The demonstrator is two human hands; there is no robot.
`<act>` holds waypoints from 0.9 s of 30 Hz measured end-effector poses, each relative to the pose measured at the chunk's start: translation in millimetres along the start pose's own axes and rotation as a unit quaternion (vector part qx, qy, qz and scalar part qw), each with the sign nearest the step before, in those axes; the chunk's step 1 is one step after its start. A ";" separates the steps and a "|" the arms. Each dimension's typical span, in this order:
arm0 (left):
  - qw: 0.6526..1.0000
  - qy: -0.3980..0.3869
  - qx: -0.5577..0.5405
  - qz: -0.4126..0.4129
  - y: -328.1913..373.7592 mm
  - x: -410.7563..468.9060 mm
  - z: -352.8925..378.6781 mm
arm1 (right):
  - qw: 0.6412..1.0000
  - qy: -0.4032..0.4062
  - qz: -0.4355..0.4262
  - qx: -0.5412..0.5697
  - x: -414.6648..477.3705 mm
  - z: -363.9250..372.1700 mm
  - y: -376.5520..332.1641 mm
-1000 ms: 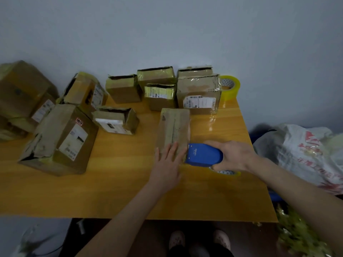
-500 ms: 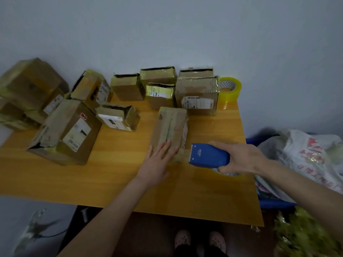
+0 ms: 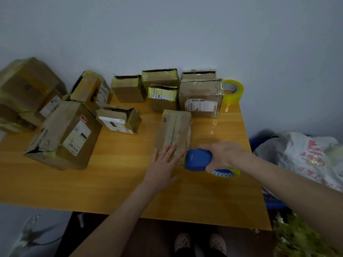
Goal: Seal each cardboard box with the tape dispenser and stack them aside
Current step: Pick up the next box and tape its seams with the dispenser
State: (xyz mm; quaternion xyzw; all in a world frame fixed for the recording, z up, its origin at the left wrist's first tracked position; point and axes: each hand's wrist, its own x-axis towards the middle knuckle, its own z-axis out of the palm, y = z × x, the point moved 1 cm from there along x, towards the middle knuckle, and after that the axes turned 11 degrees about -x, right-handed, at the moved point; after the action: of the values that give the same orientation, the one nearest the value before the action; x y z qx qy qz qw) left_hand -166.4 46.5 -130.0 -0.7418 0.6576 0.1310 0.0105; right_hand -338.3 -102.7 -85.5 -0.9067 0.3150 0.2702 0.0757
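Flat brown cardboard box [image 3: 173, 134]: mid-desk, long axis running away from the person. Left hand [image 3: 163, 164] open, flat on its near end. Right hand [image 3: 222, 156] gripping blue tape dispenser [image 3: 197, 160], touching the box's near right corner.

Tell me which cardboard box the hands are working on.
The flat, narrow box lying mid-table: the left hand presses its near end, and the right hand holds the blue tape dispenser against it.

Left hand [image 3: 162, 166] flat on box [image 3: 173, 132]
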 end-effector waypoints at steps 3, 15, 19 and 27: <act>1.000 0.001 -0.004 0.003 -0.4 0.3 1.7 | 1.000 -0.027 0.014 -0.004 4.9 -9.8 -5.7; 0.997 0.035 -0.062 -0.002 16.3 6.9 10.2 | 0.798 0.123 0.205 0.553 14.2 13.1 49.2; 0.986 0.073 -0.149 0.022 11.8 2.1 3.2 | 0.648 0.047 0.249 0.719 24.3 50.2 47.9; 0.814 0.318 -0.434 -0.220 -45.3 -25.0 -21.2 | 0.838 0.090 0.262 0.470 19.3 47.0 46.6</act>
State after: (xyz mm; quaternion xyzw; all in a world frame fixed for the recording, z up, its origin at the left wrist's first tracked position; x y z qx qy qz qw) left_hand -120.8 73.0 -111.4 -0.7945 0.3186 0.1538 -0.4936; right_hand -375.0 -135.3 -134.0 -0.6659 0.6352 0.0168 0.3908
